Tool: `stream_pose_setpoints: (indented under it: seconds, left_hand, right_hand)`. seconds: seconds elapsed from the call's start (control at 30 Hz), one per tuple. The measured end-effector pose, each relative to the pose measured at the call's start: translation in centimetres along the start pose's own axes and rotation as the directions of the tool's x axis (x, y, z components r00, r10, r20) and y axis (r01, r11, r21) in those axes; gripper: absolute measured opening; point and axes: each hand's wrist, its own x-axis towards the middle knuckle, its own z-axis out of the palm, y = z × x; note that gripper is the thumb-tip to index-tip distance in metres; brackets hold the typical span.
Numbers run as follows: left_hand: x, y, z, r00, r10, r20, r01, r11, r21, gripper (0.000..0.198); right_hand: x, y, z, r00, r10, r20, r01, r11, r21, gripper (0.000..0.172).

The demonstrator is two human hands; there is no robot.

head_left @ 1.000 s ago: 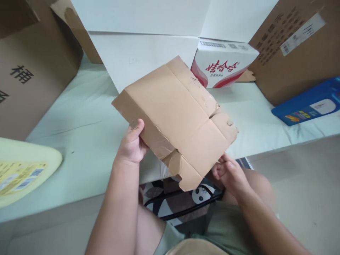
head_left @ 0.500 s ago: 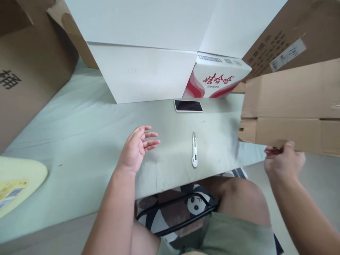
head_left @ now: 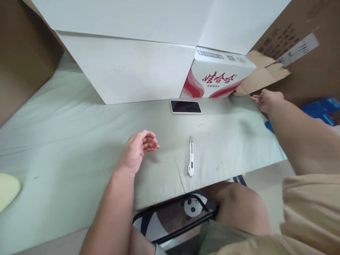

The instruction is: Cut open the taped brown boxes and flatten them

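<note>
My left hand (head_left: 136,148) hovers above the green-covered table with its fingers loosely curled and apart, holding nothing. To its right lies a white utility knife (head_left: 191,156), its blade end pointing away from me. A phone (head_left: 185,107) with a dark screen lies beyond the knife, in front of the white cartons. My right hand (head_left: 267,100) is stretched out to the far right, fingers extended and nothing seen in them. Just past its fingertips is a brown cardboard piece (head_left: 261,76) beside the red and white carton (head_left: 217,78).
A large open white box (head_left: 132,71) stands at the back. Brown boxes stand at the left (head_left: 23,60) and the right (head_left: 300,60). Blue plastic (head_left: 321,109) shows past my right forearm. A pale yellow object (head_left: 7,191) sits at the left edge.
My right hand has let go of the flattened brown cardboard and moved up and forward towards the red and white carton. The fingers of my left hand have curled slightly.
</note>
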Motion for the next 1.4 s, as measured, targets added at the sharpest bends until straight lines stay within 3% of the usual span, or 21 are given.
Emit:
stream_pose_setpoints:
  seconds: [0.13,0.27,0.37,0.5,0.6,0.83,0.93,1.0,1.07,1.17,1.2,1.3,1.4]
  left_hand:
    - [0.2,0.1,-0.2,1.0,0.016,0.025,-0.015,1.0,-0.025,0.043]
    - [-0.5,0.2,-1.0,1.0,0.019,0.012,-0.018,0.999,-0.043,0.042]
    - [-1.6,0.5,-1.9,1.0,0.021,-0.014,-0.021,0.998,-0.065,0.045]
    - [-3.1,1.2,-3.4,0.995,0.07,-0.067,-0.078,0.989,-0.125,0.046]
    - [-4.1,1.8,-4.6,0.981,0.112,-0.159,-0.131,0.985,-0.114,0.044]
    - [-5.5,2.5,-7.2,0.955,0.147,-0.259,-0.155,0.988,-0.009,0.028]
    - [-5.7,2.5,-7.8,0.951,0.132,-0.28,-0.156,0.986,-0.064,0.024]
    - [-5.7,2.5,-7.9,0.954,0.118,-0.275,-0.149,0.985,-0.092,0.023]
    - [-5.7,2.4,-8.0,0.959,0.112,-0.259,-0.141,0.985,-0.096,0.021]
    - [-5.6,2.4,-7.7,0.966,0.095,-0.24,-0.125,0.986,-0.113,0.02]
    - [-5.6,2.3,-7.5,0.969,0.084,-0.234,-0.117,0.984,-0.131,0.018]
    - [-5.6,1.9,-6.7,0.979,0.053,-0.195,-0.087,0.982,-0.17,0.016]
    - [-5.8,1.3,-6.3,0.995,0.039,-0.091,-0.05,0.991,-0.125,0.021]
  right_hand:
    - [-3.4,2.0,1.9,0.965,0.203,0.163,-0.199,0.979,-0.039,0.025]
    - [-8.3,3.8,3.0,0.91,0.248,0.332,-0.224,0.968,-0.11,0.015]
    - [-11.8,2.1,4.0,0.878,0.169,0.448,-0.137,0.985,-0.102,0.01]
    - [-17.6,-3.0,7.1,0.799,-0.025,0.601,0.059,0.998,-0.036,0.013]
    - [-23.0,-7.1,10.9,0.679,-0.2,0.707,0.22,0.973,0.064,0.014]
    - [-35.0,-14.2,21.5,0.324,-0.49,0.809,0.457,0.83,0.32,0.012]
    - [-38.8,-17.1,26.5,0.181,-0.61,0.772,0.638,0.67,0.38,0.018]
    - [-40.7,-19.4,29.7,0.122,-0.68,0.723,0.787,0.511,0.347,0.019]
    - [-42.0,-21.8,32.6,0.136,-0.703,0.698,0.867,0.425,0.259,0.018]
    - [-42.7,-25.6,35.8,0.218,-0.702,0.679,0.882,0.438,0.17,0.009]
    - [-42.6,-26.8,36.6,0.248,-0.707,0.663,0.877,0.454,0.156,0.015]
    - [-42.0,-30.3,38.8,0.363,-0.739,0.567,0.863,0.496,0.095,0.04]
    - [-40.9,-33.3,41.4,0.484,-0.746,0.456,0.824,0.564,0.049,0.034]
